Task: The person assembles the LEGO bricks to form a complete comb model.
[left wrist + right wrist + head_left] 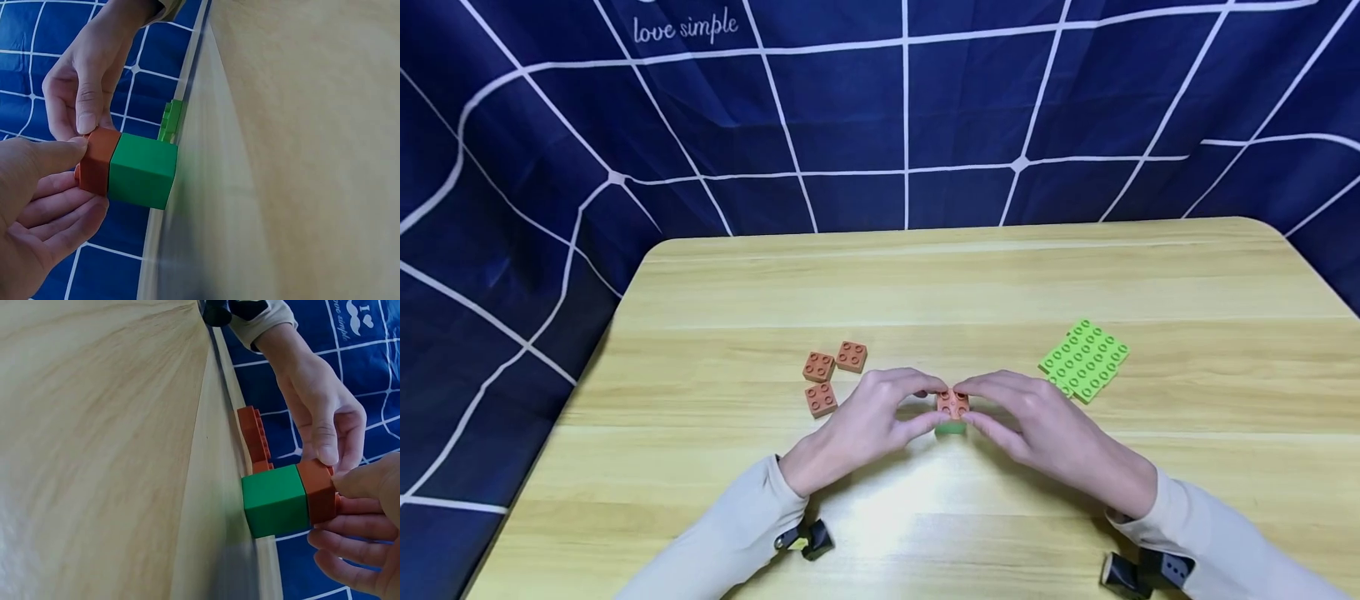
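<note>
An orange-brown toy brick (952,404) with studs on top sits on a taller green brick (142,170), which stands on the table. My left hand (868,421) pinches the brown brick from the left, thumb at its near edge and fingers at the far side. From the right, my right hand (1048,425) pinches the same brick in a mirrored way. In the right wrist view the brown brick (317,490) lies flush against the green brick (276,500).
Three loose brown bricks (820,399) lie on the wooden table (760,292) to the left of my hands. At the right is a light green studded group of bricks (1086,360). A dark blue curtain (850,108) with white lines hangs behind the table.
</note>
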Demonstrator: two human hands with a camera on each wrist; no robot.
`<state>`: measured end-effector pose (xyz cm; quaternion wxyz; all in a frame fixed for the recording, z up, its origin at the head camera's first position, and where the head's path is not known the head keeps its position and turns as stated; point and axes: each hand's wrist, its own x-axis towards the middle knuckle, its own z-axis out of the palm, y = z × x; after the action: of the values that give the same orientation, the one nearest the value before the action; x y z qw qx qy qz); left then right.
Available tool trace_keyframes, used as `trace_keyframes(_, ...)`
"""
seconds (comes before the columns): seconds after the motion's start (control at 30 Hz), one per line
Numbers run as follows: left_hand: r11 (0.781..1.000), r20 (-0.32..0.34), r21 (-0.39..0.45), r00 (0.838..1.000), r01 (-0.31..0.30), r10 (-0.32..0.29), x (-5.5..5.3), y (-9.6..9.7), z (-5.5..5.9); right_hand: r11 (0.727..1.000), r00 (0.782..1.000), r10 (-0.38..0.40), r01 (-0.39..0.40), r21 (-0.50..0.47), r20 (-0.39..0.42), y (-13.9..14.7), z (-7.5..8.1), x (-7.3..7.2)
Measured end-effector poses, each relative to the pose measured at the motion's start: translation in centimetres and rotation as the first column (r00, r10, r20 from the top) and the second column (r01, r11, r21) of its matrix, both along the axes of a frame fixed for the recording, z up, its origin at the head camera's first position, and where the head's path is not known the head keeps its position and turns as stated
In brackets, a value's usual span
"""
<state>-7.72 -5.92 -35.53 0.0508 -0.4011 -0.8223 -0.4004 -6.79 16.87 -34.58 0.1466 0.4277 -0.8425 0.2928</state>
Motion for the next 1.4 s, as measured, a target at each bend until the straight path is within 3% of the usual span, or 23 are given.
trace_keyframes(0.23,1.0,0.052,0.012,0.998,-0.018,0.017,-0.02,0.02,-0.13,0.999,1.0,0.028,-0.028,-0.019,0.003,-0.03,-0.09,-0.23)
trace_keyframes(0.7,0.999,0.035,0.038,0.999,-0.034,0.033,-0.32,0.25,-0.45,0.999,0.999,0.039,-0.039,-0.032,0.017,0.2,-0.15,-0.61)
trace_keyframes(1.4,0.999,0.028,0.048,1.0,-0.006,0.005,-0.3,0.38,-0.34,0.996,0.999,0.049,-0.048,-0.071,0.011,0.34,-0.21,-0.34)
